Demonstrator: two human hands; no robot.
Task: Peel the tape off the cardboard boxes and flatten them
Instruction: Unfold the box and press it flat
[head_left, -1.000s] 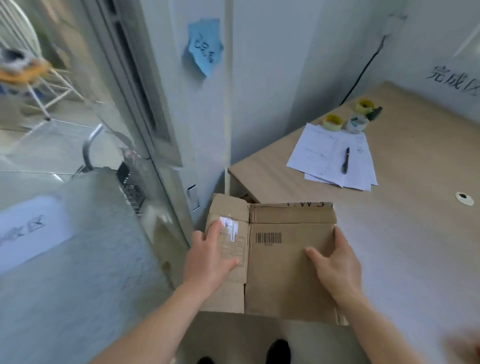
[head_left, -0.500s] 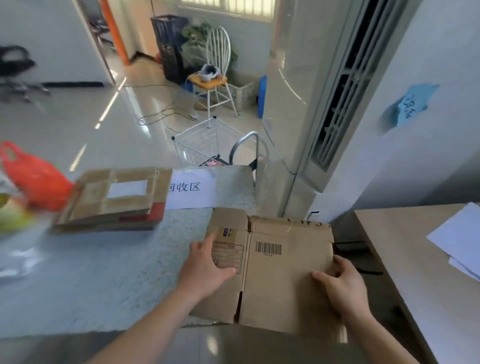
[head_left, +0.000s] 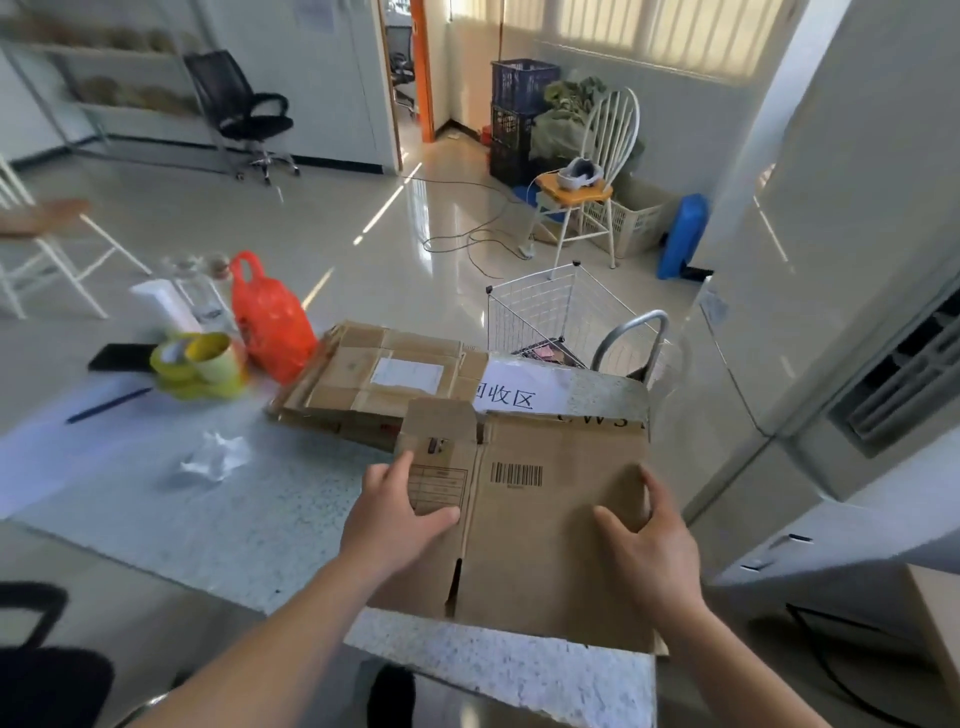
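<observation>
You hold a flattened box (head_left: 550, 514) over the near right corner of the speckled surface (head_left: 249, 519) — its far edge reaches toward the white sign (head_left: 519, 387), its near edge hangs at the surface's front edge. Your left hand (head_left: 395, 514) grips the left flap, thumb on top across the printed label, the other fingers out of sight below. Your right hand (head_left: 649, 540) holds the right side, thumb and fingers spread on the top face and wrapping the edge. So both hands are grasping the box, neither released.

This box looks done: it lies flat, flaps splayed, and no tape shows on the face turned to you, though the underside is hidden. Just beyond it a stack (head_left: 374, 384) of flattened boxes already lies beside the sign, so several boxes seem finished. A crumpled white wad (head_left: 215, 457) lies to the left — possibly peeled tape, but you cannot tell.

What is left here is likely only setting this box on the stack. No unflattened boxes are in view.
</observation>
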